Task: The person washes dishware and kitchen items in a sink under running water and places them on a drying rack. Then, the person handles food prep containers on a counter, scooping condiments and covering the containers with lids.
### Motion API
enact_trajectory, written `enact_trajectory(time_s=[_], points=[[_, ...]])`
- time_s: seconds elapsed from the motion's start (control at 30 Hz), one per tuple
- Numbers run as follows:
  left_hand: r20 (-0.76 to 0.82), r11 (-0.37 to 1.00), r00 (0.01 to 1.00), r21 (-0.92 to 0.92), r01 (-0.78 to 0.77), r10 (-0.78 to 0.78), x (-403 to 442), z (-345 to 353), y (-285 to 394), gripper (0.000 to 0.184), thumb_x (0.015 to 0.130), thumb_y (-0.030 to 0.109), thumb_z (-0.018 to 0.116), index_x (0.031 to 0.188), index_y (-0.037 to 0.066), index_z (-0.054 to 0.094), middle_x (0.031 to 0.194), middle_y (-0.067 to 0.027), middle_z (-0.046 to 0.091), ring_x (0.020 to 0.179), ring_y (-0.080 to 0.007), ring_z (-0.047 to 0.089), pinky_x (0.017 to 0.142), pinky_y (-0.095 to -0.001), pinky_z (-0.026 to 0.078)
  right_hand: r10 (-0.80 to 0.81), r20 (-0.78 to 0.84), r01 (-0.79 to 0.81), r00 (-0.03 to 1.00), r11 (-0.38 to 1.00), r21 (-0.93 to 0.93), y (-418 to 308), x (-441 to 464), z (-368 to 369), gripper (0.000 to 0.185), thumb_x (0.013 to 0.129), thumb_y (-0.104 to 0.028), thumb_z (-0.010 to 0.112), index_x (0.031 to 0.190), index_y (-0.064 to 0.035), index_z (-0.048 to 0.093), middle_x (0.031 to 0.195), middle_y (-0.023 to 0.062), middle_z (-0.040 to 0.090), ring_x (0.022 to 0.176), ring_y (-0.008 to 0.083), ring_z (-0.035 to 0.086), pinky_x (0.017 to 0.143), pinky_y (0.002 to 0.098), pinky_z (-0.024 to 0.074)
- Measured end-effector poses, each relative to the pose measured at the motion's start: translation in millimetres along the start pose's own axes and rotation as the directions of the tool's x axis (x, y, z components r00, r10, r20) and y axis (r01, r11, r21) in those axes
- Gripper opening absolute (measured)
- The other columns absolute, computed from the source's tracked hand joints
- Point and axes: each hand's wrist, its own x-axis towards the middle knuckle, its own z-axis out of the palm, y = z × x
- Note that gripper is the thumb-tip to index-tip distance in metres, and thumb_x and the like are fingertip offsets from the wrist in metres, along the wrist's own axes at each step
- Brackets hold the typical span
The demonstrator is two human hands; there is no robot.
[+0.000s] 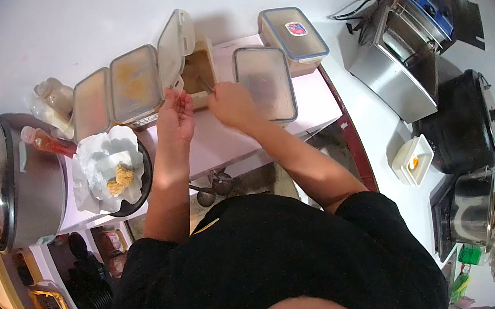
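Note:
A clear plastic container [199, 67] with brownish contents stands on the pink-white counter. Its hinged lid [174, 45] is tilted up on the left side. My left hand [176, 113] is at the lid's lower edge, palm turned up and fingers curled against it. My right hand [232, 105] is closed around a thin-handled utensil [206, 83] that reaches down into the container; its far end is hidden. To the left, a dark round plate or pan [146, 175] carries crumpled white paper [91, 175] with a golden-brown piece of food [121, 178] on it.
Closed containers [135, 81] flank the open one, with another [264, 82] on the right. A bottle of red sauce [48, 140] and a large cooker [24, 180] stand left. A metal fryer [395, 69], black pot [459, 124] and white bowls [412, 162] occupy the right counter. Ladles [221, 183] hang below.

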Motion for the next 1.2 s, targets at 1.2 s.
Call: enact_trajectory(time_s=[1.2], points=[[0.026,0.981,0.995,-0.171,0.095,-0.092,13,-14,20,0.007,0.082,0.009,0.055,0.087,0.004,0.055,0.080,-0.0066,0.057,0.074,-0.0151,0.057,0.070,-0.0260,0.052,-0.380,-0.062,0.325,0.923,0.855,-0.404,3,-69,-2,0.034,0.069,-0.007,0.050,0.099,0.0071,0.052,0.049,0.0058,0.052,0.044,0.0188,0.054,0.040,0.0308,0.0406]])
